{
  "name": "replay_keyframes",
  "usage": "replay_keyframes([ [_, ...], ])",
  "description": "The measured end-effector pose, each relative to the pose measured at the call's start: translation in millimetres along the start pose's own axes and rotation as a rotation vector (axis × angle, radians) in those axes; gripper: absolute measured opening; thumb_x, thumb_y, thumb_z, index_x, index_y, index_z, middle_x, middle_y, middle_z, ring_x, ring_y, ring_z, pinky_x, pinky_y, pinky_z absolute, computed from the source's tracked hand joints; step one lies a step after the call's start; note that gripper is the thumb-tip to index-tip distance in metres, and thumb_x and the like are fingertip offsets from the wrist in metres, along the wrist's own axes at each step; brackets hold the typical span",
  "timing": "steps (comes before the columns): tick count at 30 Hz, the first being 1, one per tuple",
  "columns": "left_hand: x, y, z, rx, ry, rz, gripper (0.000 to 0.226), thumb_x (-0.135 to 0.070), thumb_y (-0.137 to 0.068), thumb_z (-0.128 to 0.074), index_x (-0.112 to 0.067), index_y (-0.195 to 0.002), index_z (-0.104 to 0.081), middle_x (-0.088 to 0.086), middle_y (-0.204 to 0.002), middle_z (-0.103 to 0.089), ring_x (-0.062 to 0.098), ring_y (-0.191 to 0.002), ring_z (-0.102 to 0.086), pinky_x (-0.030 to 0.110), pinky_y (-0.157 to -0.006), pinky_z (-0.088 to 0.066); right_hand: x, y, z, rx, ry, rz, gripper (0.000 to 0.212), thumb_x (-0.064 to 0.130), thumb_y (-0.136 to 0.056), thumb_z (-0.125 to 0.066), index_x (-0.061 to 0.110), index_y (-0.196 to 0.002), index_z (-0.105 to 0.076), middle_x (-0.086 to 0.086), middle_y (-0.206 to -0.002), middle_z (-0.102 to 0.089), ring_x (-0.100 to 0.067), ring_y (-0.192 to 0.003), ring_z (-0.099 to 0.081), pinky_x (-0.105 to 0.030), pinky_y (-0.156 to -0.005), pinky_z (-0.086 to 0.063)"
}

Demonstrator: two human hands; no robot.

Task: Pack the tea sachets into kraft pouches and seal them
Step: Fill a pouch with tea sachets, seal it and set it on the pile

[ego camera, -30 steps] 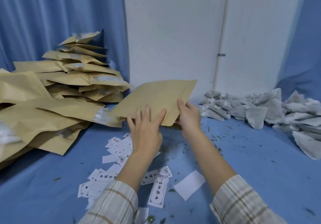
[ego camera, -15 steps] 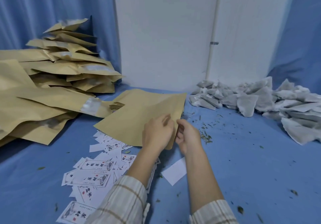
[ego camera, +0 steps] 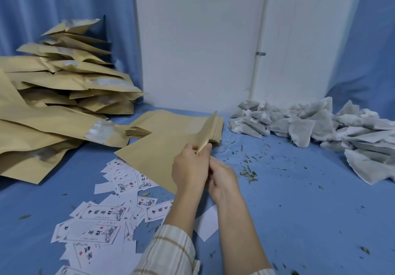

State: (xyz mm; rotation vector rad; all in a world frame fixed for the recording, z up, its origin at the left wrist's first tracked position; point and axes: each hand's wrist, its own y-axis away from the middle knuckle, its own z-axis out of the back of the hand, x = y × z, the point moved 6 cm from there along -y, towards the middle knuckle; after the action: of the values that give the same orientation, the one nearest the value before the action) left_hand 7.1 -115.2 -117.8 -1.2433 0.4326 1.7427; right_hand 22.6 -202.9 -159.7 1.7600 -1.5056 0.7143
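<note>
I hold an empty flat kraft pouch point(ego camera: 156, 153) just above the blue table, its mouth end toward me. My left hand point(ego camera: 189, 168) pinches one lip of the mouth and my right hand point(ego camera: 223, 178) grips the other, pulling the mouth apart; one lip stands up as a thin edge. A heap of white tea sachets point(ego camera: 316, 125) lies at the right, out of my hands' reach. A flat stack of unused pouches point(ego camera: 217, 129) sits just behind the held one.
Filled kraft pouches point(ego camera: 64, 86) are piled high at the left against a blue curtain. Printed white labels point(ego camera: 102, 217) are scattered at the front left. Loose tea leaves point(ego camera: 248, 172) dot the blue cloth point(ego camera: 299, 210). A white wall stands behind.
The pouch came down from in front of me toward the table. Both hands moved to its near end, and the mouth has begun to part.
</note>
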Motion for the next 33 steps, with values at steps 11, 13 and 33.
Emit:
replay_keyframes([
  [11, 6.5, -0.1, -2.9, 0.013, 0.155, 0.064, 0.030, -0.054, -0.088, -0.053, -0.027, -0.080, -0.063, -0.003, -0.082, -0.065, 0.023, -0.085, -0.061, 0.030, -0.070, -0.045, -16.8, 2.4, -9.7, 0.106, -0.155, -0.155, 0.023, 0.015, -0.090, -0.057, 0.006, -0.109, -0.067, -0.012, -0.108, -0.068, -0.021, -0.099, -0.064, -0.031, -0.085, -0.052],
  [13, 4.6, 1.5, -3.4, 0.006, 0.133, 0.052, 0.037, -0.050, -0.093, -0.046, -0.023, -0.073, -0.060, 0.001, -0.080, -0.065, 0.025, -0.084, -0.059, 0.031, -0.065, -0.039, -19.2, 4.7, -10.1, 0.102, -0.225, -0.183, 0.017, 0.015, -0.090, -0.058, 0.009, -0.101, -0.070, -0.009, -0.100, -0.070, -0.019, -0.093, -0.066, -0.030, -0.080, -0.052],
  [33, -5.8, 2.6, -3.0, -0.083, -0.317, -0.199, 0.029, -0.015, -0.100, -0.035, 0.003, -0.107, -0.057, 0.025, -0.093, -0.065, 0.041, -0.090, -0.062, 0.032, -0.061, -0.033, 26.7, 15.9, 11.3, -0.564, 0.749, 0.585, 0.009, 0.006, -0.092, -0.044, 0.008, -0.099, -0.049, -0.008, -0.089, -0.059, -0.017, -0.078, -0.052, -0.016, -0.058, -0.028],
])
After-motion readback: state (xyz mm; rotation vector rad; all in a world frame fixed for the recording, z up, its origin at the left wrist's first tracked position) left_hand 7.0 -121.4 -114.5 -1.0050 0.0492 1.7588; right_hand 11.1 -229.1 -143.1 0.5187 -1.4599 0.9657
